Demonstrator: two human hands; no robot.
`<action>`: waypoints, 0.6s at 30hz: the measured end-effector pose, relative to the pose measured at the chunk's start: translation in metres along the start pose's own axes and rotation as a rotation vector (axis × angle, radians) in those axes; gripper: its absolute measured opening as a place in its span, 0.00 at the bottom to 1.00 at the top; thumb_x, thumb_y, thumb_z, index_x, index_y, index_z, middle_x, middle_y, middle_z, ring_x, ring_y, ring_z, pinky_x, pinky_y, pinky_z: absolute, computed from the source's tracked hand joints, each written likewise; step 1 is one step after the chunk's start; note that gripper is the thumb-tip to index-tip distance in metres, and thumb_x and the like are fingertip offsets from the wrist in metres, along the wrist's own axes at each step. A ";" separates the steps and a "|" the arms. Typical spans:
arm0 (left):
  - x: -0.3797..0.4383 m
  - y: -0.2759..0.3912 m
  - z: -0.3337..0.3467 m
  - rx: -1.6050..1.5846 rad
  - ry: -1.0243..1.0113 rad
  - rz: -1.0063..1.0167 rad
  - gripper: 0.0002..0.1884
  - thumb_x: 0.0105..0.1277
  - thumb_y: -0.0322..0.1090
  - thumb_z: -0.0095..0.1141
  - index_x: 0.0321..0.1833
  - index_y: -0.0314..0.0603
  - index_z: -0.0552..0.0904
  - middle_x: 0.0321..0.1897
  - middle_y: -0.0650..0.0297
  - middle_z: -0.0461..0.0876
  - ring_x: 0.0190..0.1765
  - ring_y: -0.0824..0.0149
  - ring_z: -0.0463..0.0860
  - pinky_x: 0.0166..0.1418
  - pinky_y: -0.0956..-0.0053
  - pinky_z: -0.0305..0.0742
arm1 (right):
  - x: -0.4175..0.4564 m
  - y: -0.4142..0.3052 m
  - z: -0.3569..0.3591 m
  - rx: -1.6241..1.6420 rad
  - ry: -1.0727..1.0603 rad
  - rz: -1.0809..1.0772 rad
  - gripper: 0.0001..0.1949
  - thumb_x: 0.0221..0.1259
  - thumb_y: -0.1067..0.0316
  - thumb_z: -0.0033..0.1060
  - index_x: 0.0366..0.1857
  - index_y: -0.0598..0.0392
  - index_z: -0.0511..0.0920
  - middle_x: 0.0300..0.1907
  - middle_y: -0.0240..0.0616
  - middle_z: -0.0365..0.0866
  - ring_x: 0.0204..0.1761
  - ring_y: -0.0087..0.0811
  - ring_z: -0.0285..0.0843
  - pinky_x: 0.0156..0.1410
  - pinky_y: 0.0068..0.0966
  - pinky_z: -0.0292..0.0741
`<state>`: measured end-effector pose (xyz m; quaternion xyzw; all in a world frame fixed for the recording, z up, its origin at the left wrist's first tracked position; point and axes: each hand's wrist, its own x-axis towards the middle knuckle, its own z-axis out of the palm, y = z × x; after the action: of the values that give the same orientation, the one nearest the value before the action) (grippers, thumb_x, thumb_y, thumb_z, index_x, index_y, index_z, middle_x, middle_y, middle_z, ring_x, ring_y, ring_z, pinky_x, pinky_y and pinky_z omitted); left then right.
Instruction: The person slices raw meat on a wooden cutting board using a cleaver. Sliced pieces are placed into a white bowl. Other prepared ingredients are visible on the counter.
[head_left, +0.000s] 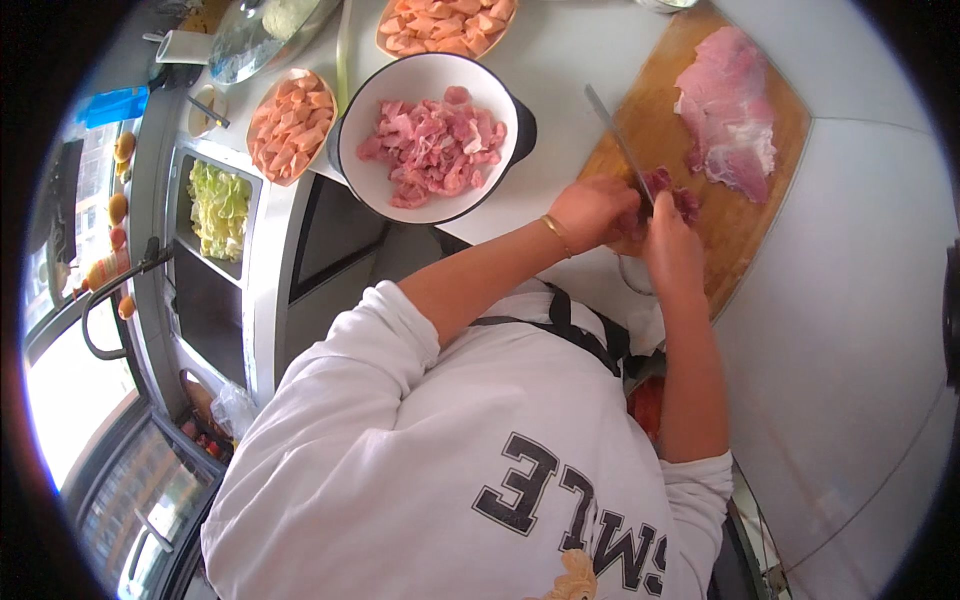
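My right hand (673, 244) is closed around the handle of a kitchen knife (619, 140), whose blade points up and left across the wooden cutting board (750, 232). Beside the blade, my left hand (596, 210) presses on a piece of dark red raw meat; its fingertips are partly hidden. Cut bits of the same red meat (682, 201) lie on the board on the other side of the blade. A large slab of pale pink raw meat (727, 112) rests further up the board. Left of the board stands a white enamel pot (360, 176) holding sliced raw meat (439, 146).
Two bowls of orange chunks (292, 127) (446, 26) stand by the pot, near a green stalk (343, 60). At the left, a sink (214, 319) with a faucet (94, 322) adjoins a basin of chopped leafy vegetable (219, 210). A tiled wall (847, 247) borders the board's right side.
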<state>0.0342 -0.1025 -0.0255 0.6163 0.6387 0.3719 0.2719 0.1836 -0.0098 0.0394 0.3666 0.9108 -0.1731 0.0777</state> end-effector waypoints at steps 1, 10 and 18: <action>0.002 0.003 -0.004 -0.144 0.050 -0.082 0.14 0.53 0.28 0.71 0.43 0.46 0.83 0.40 0.62 0.85 0.48 0.56 0.84 0.50 0.63 0.81 | -0.009 0.007 -0.002 0.032 0.003 0.036 0.12 0.69 0.74 0.54 0.53 0.58 0.68 0.43 0.62 0.83 0.45 0.66 0.82 0.48 0.57 0.77; 0.011 -0.003 0.014 0.040 0.259 0.005 0.20 0.56 0.33 0.72 0.53 0.48 0.83 0.53 0.60 0.83 0.59 0.55 0.81 0.63 0.63 0.78 | -0.073 0.030 -0.027 0.079 0.056 0.305 0.10 0.74 0.71 0.54 0.52 0.59 0.68 0.40 0.61 0.83 0.45 0.65 0.82 0.47 0.57 0.76; 0.007 -0.016 0.019 0.050 0.216 0.271 0.16 0.63 0.30 0.66 0.54 0.46 0.84 0.59 0.62 0.82 0.63 0.55 0.79 0.68 0.63 0.75 | -0.088 0.001 -0.030 0.010 -0.037 0.226 0.07 0.74 0.72 0.46 0.51 0.56 0.70 0.44 0.58 0.82 0.46 0.63 0.83 0.47 0.54 0.79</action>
<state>0.0394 -0.0920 -0.0482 0.6598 0.5844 0.4531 0.1337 0.2467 -0.0543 0.0904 0.4640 0.8613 -0.1744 0.1115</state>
